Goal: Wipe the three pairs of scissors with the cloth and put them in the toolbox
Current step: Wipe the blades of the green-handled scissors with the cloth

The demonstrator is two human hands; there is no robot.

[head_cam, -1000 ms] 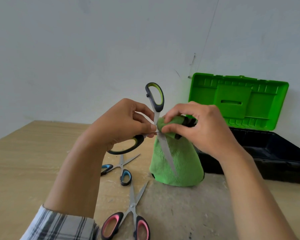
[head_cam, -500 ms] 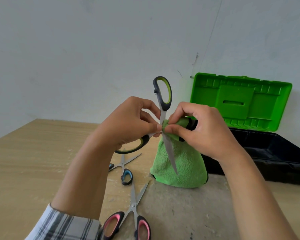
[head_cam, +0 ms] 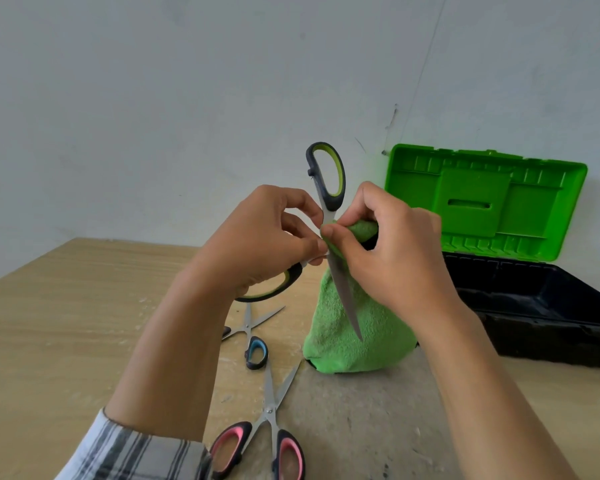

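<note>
Scissors first: where is the pair being worked on?

— The green-handled scissors [head_cam: 342,292] are up in the air over the table [head_cam: 66,323]. They are splayed open, with one handle loop pointing up and the other down under the left hand [head_cam: 267,237]. One blade slants down in front of the cloth [head_cam: 354,337].

How do the fingers have them?

— The left hand's fingers [head_cam: 302,244] are closed in a pinch on the metal near the pivot. I judge that this steadies the pair and holds the blades apart. The right hand [head_cam: 395,251] has its fingers curled, pinching a fold of cloth around the top of the blade, so a pull downward would wipe it. The rest of the cloth hangs down to the table.

And the others?

— The blue-handled scissors [head_cam: 248,327] and the pink-handled scissors [head_cam: 269,414] lie open on the table, below the left arm. I see none in the toolbox [head_cam: 534,299], so this looks like the first of three. The toolbox stands to the right by the wall, its green lid [head_cam: 482,202] tipped back, ready to receive them.

What can't you make out?

— The second blade is hidden behind the hands and cloth. One handle of the blue pair is mostly covered by the left arm. The pink handles run to the bottom edge, beside a checked sleeve [head_cam: 129,452]. The toolbox's right end is cut off, and its dark floor is hard to read.
</note>
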